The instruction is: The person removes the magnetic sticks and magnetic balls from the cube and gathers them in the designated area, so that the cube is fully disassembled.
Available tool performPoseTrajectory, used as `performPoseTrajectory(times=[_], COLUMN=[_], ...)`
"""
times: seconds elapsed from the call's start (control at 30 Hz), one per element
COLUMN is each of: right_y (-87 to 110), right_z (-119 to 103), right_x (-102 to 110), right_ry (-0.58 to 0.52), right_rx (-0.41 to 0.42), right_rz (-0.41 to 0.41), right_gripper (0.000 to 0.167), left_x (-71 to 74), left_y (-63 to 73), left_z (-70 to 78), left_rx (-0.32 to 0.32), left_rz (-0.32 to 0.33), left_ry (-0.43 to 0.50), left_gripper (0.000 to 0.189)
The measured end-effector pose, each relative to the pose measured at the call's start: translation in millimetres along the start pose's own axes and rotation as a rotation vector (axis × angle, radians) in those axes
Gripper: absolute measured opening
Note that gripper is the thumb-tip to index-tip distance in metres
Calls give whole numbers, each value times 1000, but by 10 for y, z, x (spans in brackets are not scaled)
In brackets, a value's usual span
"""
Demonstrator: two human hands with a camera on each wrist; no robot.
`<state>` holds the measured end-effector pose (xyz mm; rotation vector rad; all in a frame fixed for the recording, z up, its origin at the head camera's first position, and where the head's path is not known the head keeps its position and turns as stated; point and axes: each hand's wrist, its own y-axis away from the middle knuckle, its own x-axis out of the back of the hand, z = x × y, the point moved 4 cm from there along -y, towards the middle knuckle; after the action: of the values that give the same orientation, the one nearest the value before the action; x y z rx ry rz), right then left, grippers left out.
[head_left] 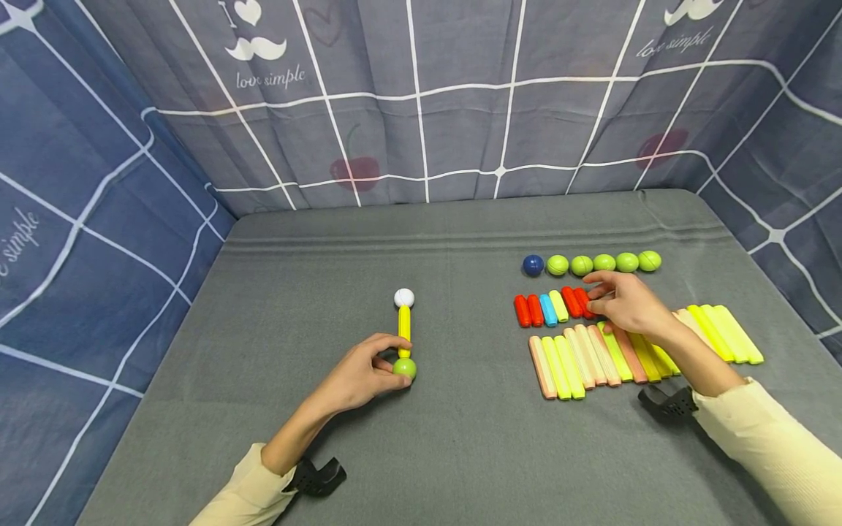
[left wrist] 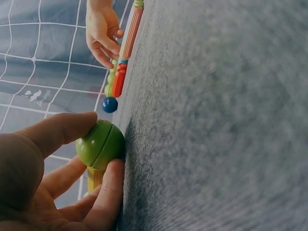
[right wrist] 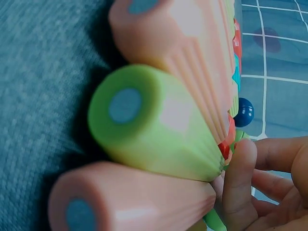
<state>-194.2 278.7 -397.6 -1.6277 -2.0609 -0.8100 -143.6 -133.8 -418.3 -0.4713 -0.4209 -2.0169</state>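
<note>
My left hand (head_left: pixel 365 371) grips a green ball (left wrist: pixel 100 147) between thumb and fingers. A yellow rod (head_left: pixel 404 325) runs from that ball away from me, with a white ball (head_left: pixel 404 297) at its far end; the three lie in line on the grey cloth. On the other side, my right hand (head_left: pixel 628 303) hovers at the right end of a row of short rods, fingers loosely bent and apart. Beneath its fingertips are short red rods (head_left: pixel 571 302), partly covered. Nothing shows held between thumb and fingers.
Behind the short rods, a blue ball (head_left: pixel 533 265) and several green balls (head_left: pixel 627 262) form a line. Long pink, green and yellow rods (head_left: pixel 558 365) lie side by side under my right forearm, with more yellow rods (head_left: pixel 723 332) further right. Checked curtains (head_left: pixel 460 131) surround the table.
</note>
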Motion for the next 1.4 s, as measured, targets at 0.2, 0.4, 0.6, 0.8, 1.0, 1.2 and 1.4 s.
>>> performPoseTrajectory(times=[0.2,0.4,0.6,0.8,1.0,1.2,1.4], right_y=[59,181,292,384,405,332,254], right_z=[-67,-248,-463,-715,-877,-1022,-1117], right_x=[34,-6,-211,-589,-1106,-1460,-1593], right_ry=[5,31,-24,-99,-163,-90,-32], right_rx=[10,78,174,272,323,391,430], right_rz=[41,101,81,-16,-185,-224,-186], right_gripper=[47,43,38,29,29,26,19], left_x=[-17,-67,-166,-275,-353,-396,-389], left_y=[1,23,52,27,-11,-31,-13], left_z=[2,33,121,126,141,152,145], left_rx=[21,59,48,94,126,131,135], left_rz=[35,45,-29,-86,-128,-154,-162], left_ry=[-10,0,102,358,493,537,533], left_gripper=[46,48,47,47,50,51,51])
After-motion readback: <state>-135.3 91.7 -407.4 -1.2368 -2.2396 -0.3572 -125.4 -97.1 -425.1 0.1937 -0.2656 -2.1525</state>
